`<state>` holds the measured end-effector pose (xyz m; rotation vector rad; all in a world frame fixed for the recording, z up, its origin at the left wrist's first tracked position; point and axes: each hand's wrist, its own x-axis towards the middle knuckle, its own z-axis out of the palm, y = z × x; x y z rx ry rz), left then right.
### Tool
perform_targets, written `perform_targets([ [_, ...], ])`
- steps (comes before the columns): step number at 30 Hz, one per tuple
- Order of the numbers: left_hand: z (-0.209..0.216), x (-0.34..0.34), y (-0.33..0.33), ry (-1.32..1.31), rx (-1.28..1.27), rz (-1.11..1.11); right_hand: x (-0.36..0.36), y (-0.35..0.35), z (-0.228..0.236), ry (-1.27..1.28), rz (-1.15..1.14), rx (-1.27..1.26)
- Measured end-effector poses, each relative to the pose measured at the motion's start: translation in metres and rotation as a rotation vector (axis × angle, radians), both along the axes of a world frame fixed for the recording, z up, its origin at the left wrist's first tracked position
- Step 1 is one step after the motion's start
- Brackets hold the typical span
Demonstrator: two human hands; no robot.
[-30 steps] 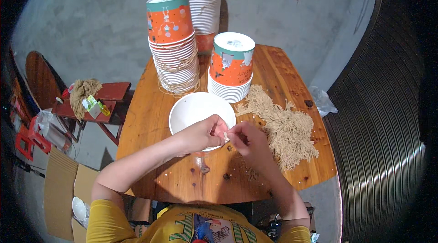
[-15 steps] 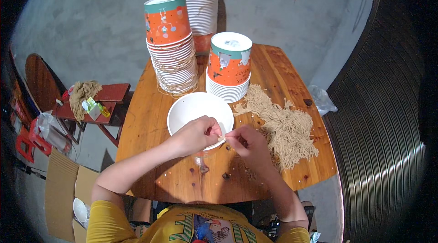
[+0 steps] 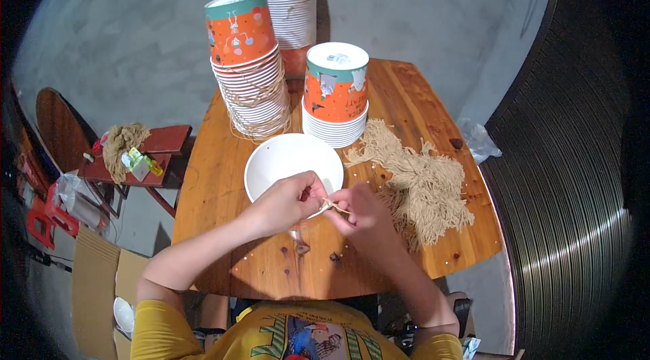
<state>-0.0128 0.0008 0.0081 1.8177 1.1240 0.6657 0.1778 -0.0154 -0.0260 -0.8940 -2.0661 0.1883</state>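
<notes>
A white paper bucket (image 3: 288, 155) lies on the wooden table with its wide mouth facing up toward me. At its near right rim, my left hand (image 3: 296, 197) is closed in a pinch on a beige cord (image 3: 329, 204). My right hand (image 3: 361, 210) is closed on the same cord, just to the right, and a short loose end sticks out between its fingers. The cord looks knotted or crossed between the two hands. Whether it passes through the bucket's rim is hidden by my fingers. A loose pile of cut beige cords (image 3: 425, 191) spreads to the right.
Behind the bucket stand a tall stack of orange and green buckets (image 3: 238, 30) wound with cords, a shorter stack (image 3: 336, 94) and another tall white stack (image 3: 287, 1). A red bench (image 3: 166, 140) stands left of the table, an open cardboard box (image 3: 95, 285) at lower left.
My right hand has turned and shifted slightly, and more of the cord now shows between my fingers. The whole view has moved a little; the bucket stays at my hands.
</notes>
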Motion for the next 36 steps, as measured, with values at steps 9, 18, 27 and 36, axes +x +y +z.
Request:
perform_targets([
  [9,-0.002,0.0,0.003,0.03,0.027,0.014,-0.001,-0.003,-0.011,0.2,-0.068,-0.123],
  [18,-0.004,0.003,0.003,-0.011,-0.025,0.014,-0.001,-0.001,-0.003,-0.035,-0.074,-0.035],
  [27,-0.005,0.002,0.0,0.062,0.162,0.027,-0.001,-0.001,-0.017,-0.004,-0.16,0.066],
  [36,-0.002,-0.006,0.006,0.01,0.179,0.163,0.01,-0.02,-0.02,0.039,-0.278,-0.256],
])
